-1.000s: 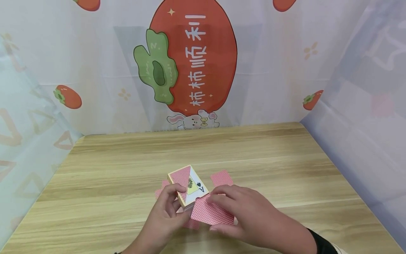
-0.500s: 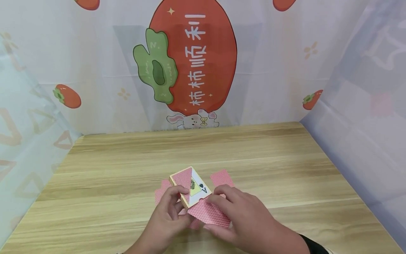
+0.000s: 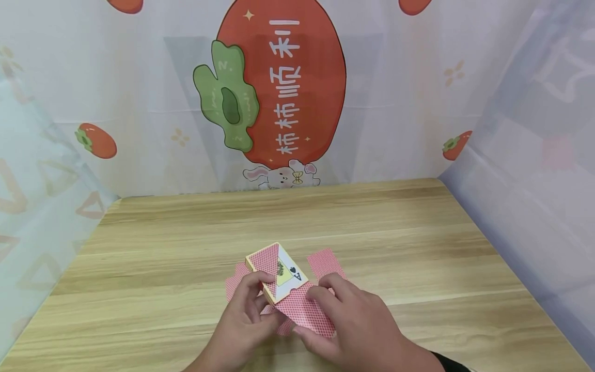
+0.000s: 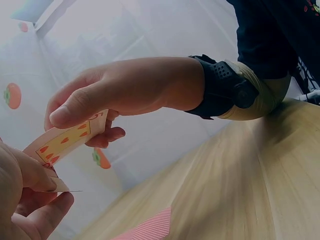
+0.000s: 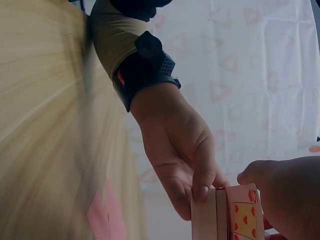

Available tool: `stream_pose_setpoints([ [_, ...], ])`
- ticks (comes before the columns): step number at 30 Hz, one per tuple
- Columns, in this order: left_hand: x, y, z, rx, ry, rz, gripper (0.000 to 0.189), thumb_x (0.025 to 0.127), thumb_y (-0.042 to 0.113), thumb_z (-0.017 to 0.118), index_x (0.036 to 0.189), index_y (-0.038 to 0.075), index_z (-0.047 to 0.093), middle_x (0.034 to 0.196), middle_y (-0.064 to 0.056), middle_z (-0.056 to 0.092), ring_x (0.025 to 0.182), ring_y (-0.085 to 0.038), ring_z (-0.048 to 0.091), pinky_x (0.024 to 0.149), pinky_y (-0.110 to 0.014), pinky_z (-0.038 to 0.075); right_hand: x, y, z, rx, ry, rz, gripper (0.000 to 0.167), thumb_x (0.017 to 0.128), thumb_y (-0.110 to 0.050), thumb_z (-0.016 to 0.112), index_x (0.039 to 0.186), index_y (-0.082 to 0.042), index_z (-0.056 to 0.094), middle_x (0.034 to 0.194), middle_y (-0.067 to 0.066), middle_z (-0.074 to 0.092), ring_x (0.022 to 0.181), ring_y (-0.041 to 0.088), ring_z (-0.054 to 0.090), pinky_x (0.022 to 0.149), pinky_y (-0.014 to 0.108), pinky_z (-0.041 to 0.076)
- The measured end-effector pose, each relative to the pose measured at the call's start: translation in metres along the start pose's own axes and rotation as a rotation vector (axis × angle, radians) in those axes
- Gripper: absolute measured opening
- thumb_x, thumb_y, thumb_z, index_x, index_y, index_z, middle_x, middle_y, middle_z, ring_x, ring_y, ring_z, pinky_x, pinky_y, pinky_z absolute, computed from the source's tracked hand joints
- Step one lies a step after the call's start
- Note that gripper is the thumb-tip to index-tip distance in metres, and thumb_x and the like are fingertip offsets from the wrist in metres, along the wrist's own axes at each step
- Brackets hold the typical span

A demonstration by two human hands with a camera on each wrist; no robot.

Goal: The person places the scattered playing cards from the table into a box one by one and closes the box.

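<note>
My left hand (image 3: 246,318) grips a card box (image 3: 284,274), tilted above the table, with red patterned print and an ace of spades on its face. Fingers and thumb lie on opposite sides of the box. My right hand (image 3: 364,315) pinches red-backed playing cards (image 3: 310,312) between thumb and fingers. Their upper edge meets the box's notched near end. A hearts face on the held cards (image 4: 65,141) shows in the left wrist view. In the right wrist view that hearts card stands close beside the box (image 5: 204,217).
Loose red-backed cards lie on the wooden table (image 3: 186,248): one card (image 3: 327,262) behind my right hand, others (image 3: 236,279) left of the box, partly under my left hand. A printed cloth (image 3: 395,103) stands behind the table and along both sides.
My right hand has shifted left and slightly down. The cards in it have turned to line up with the box and now sit closer against its near end. My left hand has barely moved.
</note>
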State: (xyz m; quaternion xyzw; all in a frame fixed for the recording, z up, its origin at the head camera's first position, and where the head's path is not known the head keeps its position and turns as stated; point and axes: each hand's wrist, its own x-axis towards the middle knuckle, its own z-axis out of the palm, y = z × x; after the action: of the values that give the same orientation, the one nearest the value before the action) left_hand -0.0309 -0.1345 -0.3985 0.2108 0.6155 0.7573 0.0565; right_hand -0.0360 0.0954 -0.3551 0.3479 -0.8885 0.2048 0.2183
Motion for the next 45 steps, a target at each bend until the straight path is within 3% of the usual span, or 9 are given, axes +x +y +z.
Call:
stream_pose_setpoints([
  [4, -0.001, -0.001, 0.001, -0.036, -0.036, 0.015, 0.059, 0.090, -0.015, 0.061, 0.138, 0.005, 0.032, 0.134, -0.015, 0.043, 0.120, -0.020, 0.059, 0.087, -0.034, 0.060, 0.000, -0.001, 0.002, -0.016, 0.061, -0.014, 0.039, 0.087, -0.056, 0.072, 0.102, -0.020, 0.068, 0.096, -0.009, 0.056, 0.067, 0.000, 0.045, 0.050, 0.009, 0.034],
  [7, -0.002, -0.001, 0.002, -0.059, -0.060, 0.019, 0.059, 0.091, -0.015, 0.061, 0.139, 0.006, 0.032, 0.135, -0.013, 0.045, 0.117, -0.019, 0.059, 0.081, -0.032, 0.061, -0.001, -0.001, 0.004, -0.020, 0.058, -0.020, 0.039, 0.086, -0.056, 0.072, 0.101, -0.020, 0.067, 0.096, -0.009, 0.056, 0.067, 0.000, 0.045, 0.051, 0.009, 0.035],
  [15, -0.002, -0.001, 0.003, -0.057, -0.044, 0.007, 0.059, 0.090, -0.016, 0.061, 0.137, 0.003, 0.031, 0.136, -0.014, 0.040, 0.120, -0.020, 0.059, 0.087, -0.034, 0.060, 0.000, -0.004, 0.001, 0.041, -0.078, -0.044, 0.038, 0.084, -0.051, 0.078, 0.103, -0.020, 0.066, 0.108, -0.008, 0.061, 0.082, 0.004, 0.057, 0.063, 0.019, 0.049],
  [21, 0.000, -0.003, 0.000, -0.053, -0.056, 0.079, 0.058, 0.087, -0.022, 0.055, 0.135, -0.002, 0.028, 0.129, -0.018, 0.038, 0.120, -0.020, 0.059, 0.086, -0.030, 0.060, 0.001, -0.001, -0.005, 0.102, -0.208, -0.112, 0.041, 0.089, -0.052, 0.074, 0.115, -0.021, 0.066, 0.125, -0.007, 0.061, 0.100, 0.009, 0.062, 0.082, 0.028, 0.055],
  [24, 0.000, -0.003, 0.000, -0.071, -0.064, 0.096, 0.058, 0.087, -0.022, 0.054, 0.135, -0.002, 0.029, 0.130, -0.016, 0.040, 0.119, -0.020, 0.059, 0.084, -0.029, 0.060, 0.003, 0.001, -0.006, 0.132, -0.185, -0.142, 0.043, 0.085, -0.047, 0.080, 0.116, -0.020, 0.066, 0.127, -0.007, 0.061, 0.103, 0.010, 0.064, 0.083, 0.027, 0.056],
  [28, -0.001, -0.003, 0.001, -0.118, -0.087, 0.079, 0.058, 0.088, -0.021, 0.055, 0.136, 0.003, 0.032, 0.130, -0.010, 0.043, 0.116, -0.018, 0.060, 0.081, -0.027, 0.060, 0.004, 0.005, -0.003, 0.187, -0.095, -0.134, 0.034, 0.082, -0.034, 0.085, 0.105, -0.020, 0.064, 0.115, -0.009, 0.061, 0.092, 0.006, 0.063, 0.076, 0.018, 0.053],
  [33, -0.004, -0.001, 0.006, -0.148, -0.138, 0.041, 0.057, 0.088, -0.020, 0.057, 0.135, 0.003, 0.034, 0.133, -0.011, 0.047, 0.119, -0.021, 0.060, 0.089, -0.030, 0.059, 0.005, 0.010, -0.001, 0.214, -0.010, -0.017, 0.029, 0.082, -0.023, 0.085, 0.092, -0.020, 0.058, 0.104, -0.013, 0.054, 0.080, 0.002, 0.056, 0.066, 0.010, 0.046],
  [37, -0.005, 0.000, 0.006, -0.130, -0.146, 0.037, 0.057, 0.088, -0.019, 0.059, 0.134, 0.001, 0.032, 0.133, -0.013, 0.046, 0.121, -0.022, 0.060, 0.091, -0.033, 0.058, 0.006, 0.012, 0.000, 0.210, -0.025, 0.049, 0.033, 0.084, -0.027, 0.084, 0.095, -0.020, 0.054, 0.105, -0.014, 0.055, 0.080, 0.001, 0.055, 0.064, 0.012, 0.047],
  [45, -0.005, 0.003, 0.005, -0.101, -0.125, 0.028, 0.057, 0.088, -0.018, 0.059, 0.133, 0.000, 0.031, 0.136, -0.014, 0.045, 0.120, -0.021, 0.059, 0.089, -0.033, 0.059, 0.007, 0.012, -0.001, 0.243, -0.086, 0.031, 0.033, 0.089, -0.025, 0.080, 0.113, -0.020, 0.059, 0.114, -0.015, 0.062, 0.089, 0.004, 0.064, 0.075, 0.018, 0.054],
])
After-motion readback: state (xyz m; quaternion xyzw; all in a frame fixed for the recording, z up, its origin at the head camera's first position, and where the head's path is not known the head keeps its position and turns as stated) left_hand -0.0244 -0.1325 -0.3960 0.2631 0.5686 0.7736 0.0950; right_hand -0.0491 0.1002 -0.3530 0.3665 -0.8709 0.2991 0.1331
